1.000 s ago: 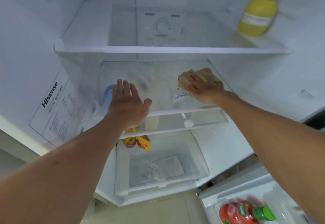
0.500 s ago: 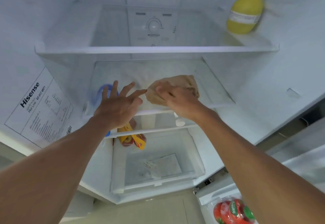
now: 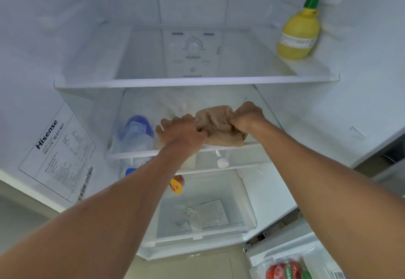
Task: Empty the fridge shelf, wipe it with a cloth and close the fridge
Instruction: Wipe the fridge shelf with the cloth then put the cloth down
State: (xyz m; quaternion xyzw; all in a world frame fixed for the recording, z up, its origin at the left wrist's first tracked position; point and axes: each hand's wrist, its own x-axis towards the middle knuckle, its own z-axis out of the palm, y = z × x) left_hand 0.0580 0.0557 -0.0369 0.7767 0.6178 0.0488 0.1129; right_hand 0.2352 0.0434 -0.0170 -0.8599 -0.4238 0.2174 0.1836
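Note:
A crumpled tan cloth (image 3: 215,123) lies on the middle glass fridge shelf (image 3: 266,116), near its front edge. My right hand (image 3: 247,115) grips the cloth's right end with closed fingers. My left hand (image 3: 182,128) holds the cloth's left end, fingers curled into it. A clear plastic bottle with a blue label (image 3: 137,134) shows at the left, seemingly below the glass. The fridge door is open.
A yellow lemon-juice bottle with a green cap (image 3: 299,31) stands at the right of the upper shelf (image 3: 197,81). A clear crisper drawer (image 3: 206,215) sits below, with a red-and-yellow packet (image 3: 177,183) above it. A door bin at bottom right holds red packaged items (image 3: 285,271).
My right hand slid the cloth from the shelf's right side toward the middle, then slightly right again. My left hand left its flat rest on the shelf and took hold of the cloth's left end.

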